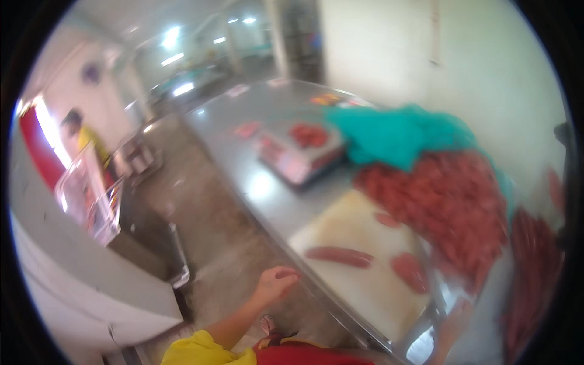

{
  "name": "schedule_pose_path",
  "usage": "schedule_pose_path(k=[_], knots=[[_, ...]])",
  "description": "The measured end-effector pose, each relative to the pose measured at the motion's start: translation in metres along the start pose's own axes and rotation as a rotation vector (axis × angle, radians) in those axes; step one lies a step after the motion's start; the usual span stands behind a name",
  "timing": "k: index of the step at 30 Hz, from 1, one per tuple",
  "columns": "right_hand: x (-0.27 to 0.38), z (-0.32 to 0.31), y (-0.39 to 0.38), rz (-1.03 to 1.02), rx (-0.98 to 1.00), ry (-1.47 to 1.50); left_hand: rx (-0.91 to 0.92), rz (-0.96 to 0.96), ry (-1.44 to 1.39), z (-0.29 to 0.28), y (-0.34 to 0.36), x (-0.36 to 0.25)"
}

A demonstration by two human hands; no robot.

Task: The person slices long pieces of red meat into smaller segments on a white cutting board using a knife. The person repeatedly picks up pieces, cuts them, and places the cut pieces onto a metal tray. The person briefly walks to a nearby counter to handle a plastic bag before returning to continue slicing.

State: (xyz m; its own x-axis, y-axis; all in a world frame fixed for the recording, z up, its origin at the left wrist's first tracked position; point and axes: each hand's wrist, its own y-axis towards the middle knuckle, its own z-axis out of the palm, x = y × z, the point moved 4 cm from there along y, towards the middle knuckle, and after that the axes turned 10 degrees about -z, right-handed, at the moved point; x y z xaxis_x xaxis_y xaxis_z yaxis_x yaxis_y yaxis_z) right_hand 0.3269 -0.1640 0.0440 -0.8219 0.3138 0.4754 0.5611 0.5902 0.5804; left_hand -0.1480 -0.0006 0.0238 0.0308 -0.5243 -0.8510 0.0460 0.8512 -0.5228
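My left hand (277, 283) is raised just left of the steel table's edge, fingers loosely curled, with nothing visible in them. My right hand (453, 325) is low at the right of the cutting board (328, 222), too blurred to show its grip. On the pale board lie a long reddish sausage-like piece (337, 257), a shorter piece (409, 272) and a small one near the upper edge. A large heap of red pieces (432, 207) sits to the right, with longer dark-red pieces (529, 280) at the far right.
A tray with red items (292, 161) and teal netting (401, 134) occupy the steel table (231, 152). Across the aisle (188, 237), another person (88, 140) in yellow stands by a clear-sided container (85, 194). A white wall (444, 55) bounds the right.
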Motion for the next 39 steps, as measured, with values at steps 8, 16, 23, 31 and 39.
schedule_pose_path(k=[8,16,23,31,39], knots=[[0.382,0.131,-0.110,-0.438,0.624,0.771,-0.388,-0.109,-0.820,-0.306,-0.003,0.078],[0.590,0.261,-0.173,-0.406,1.189,0.922,-0.402,-0.125,-1.112,-0.451,0.010,0.087],[0.733,0.409,-0.205,-0.364,1.206,1.102,-0.835,-0.372,-0.243,-0.604,0.104,0.128],[0.942,0.565,-0.145,-0.550,1.364,1.175,-0.752,-1.148,0.136,-0.683,0.033,0.245],[1.146,0.710,-0.141,-0.672,1.453,1.140,-0.955,-1.136,-0.169,-0.757,0.145,0.206]])
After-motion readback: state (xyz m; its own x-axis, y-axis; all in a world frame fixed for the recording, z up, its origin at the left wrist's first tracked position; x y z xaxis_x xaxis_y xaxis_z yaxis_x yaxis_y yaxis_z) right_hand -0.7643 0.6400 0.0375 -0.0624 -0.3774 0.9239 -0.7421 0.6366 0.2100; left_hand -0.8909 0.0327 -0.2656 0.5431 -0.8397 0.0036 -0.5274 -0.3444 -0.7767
